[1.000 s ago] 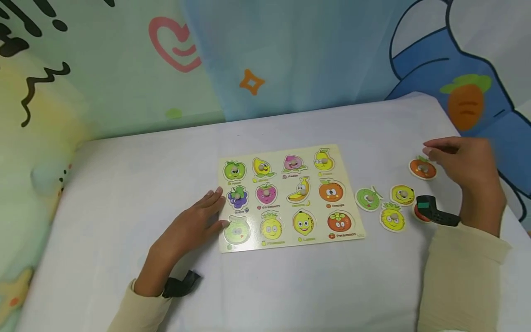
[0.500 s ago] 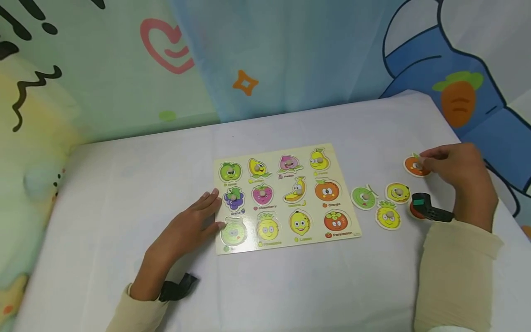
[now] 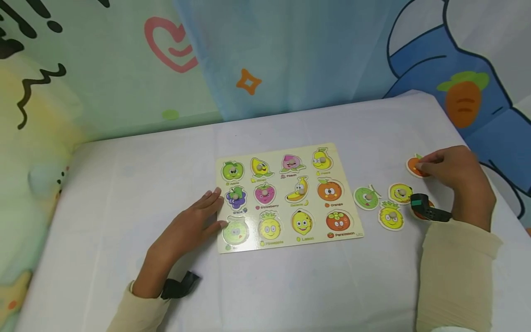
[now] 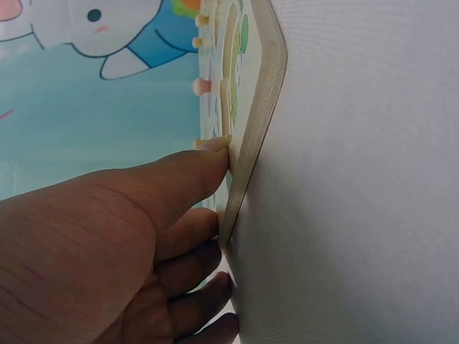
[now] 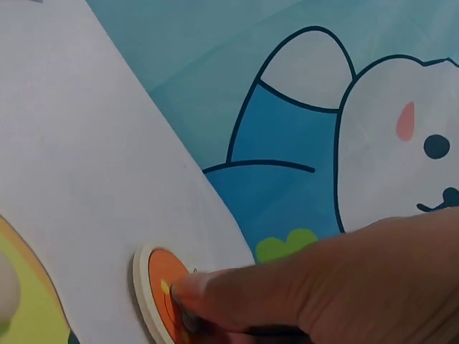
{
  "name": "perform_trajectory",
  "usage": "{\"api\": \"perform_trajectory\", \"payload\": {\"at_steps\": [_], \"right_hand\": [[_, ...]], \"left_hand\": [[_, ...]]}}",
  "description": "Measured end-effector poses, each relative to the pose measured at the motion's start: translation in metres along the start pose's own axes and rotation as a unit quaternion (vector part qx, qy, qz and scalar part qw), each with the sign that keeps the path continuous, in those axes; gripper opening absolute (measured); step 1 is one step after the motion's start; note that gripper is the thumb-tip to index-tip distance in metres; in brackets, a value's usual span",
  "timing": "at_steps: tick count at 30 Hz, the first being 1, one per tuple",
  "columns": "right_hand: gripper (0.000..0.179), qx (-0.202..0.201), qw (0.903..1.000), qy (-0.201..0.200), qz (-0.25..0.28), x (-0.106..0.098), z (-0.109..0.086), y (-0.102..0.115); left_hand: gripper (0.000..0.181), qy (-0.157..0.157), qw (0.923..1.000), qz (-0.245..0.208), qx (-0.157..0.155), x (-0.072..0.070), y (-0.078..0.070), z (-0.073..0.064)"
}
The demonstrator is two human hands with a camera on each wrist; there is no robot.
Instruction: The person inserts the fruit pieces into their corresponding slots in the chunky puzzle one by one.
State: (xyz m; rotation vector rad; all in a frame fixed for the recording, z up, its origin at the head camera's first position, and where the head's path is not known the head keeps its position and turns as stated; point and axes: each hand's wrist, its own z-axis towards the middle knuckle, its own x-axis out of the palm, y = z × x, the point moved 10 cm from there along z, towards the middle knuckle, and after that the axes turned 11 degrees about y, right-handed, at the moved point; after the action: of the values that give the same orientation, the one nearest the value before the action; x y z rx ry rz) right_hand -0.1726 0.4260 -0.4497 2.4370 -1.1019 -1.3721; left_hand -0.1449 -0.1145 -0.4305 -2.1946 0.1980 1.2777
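Observation:
A cream fruit puzzle board [image 3: 286, 244] lies flat on the white-covered table. At its left edge rests my left hand [image 3: 186, 233], fingers stretched out, the thumb on the top face near the lower-left slot. In the left wrist view, that thumb [image 4: 208, 154] touches the board's rim [image 4: 262, 107]. To the right of the board, my right hand [image 3: 460, 175] pinches an orange fruit puzzle piece [image 3: 412, 165] by its knob. The right wrist view shows this orange piece [image 5: 165, 276] at the table surface; the thumb hides part of it.
Nearer the board lie a green round piece [image 3: 367, 198], a yellow piece [image 3: 400, 192] and a pineapple piece [image 3: 391, 216]. A red-orange piece [image 3: 420, 214] is partly hidden under the right wrist camera [image 3: 429, 210]. A cartoon-printed curtain [image 3: 311, 55] hangs behind the table.
My right hand has come down from above the orange piece, and its fingers now meet at the knob. The left hand stays at the board's edge.

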Motion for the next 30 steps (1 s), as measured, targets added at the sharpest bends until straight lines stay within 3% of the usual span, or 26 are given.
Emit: {"api": "perform_trajectory", "payload": {"at_steps": [6,15,24,30], "right_hand": [[0.058,-0.025,0.9996,0.006,0.013,0.002,-0.002,0.02],[0.064,-0.103,0.994,0.029,0.02,0.013,-0.01,0.058],[0.035,-0.171,0.9798,0.099,-0.027,0.049,-0.021,0.118],[0.028,-0.193,0.9716,0.132,-0.039,0.066,-0.028,0.141]], "left_hand": [[0.067,-0.002,1.0,0.002,-0.001,0.001,0.002,0.0],[0.067,-0.001,1.0,0.0,0.001,0.0,0.001,0.0],[0.068,-0.001,1.0,0.001,0.004,-0.001,0.0,0.0],[0.068,0.002,1.0,0.003,-0.001,0.0,0.001,0.001]]}}
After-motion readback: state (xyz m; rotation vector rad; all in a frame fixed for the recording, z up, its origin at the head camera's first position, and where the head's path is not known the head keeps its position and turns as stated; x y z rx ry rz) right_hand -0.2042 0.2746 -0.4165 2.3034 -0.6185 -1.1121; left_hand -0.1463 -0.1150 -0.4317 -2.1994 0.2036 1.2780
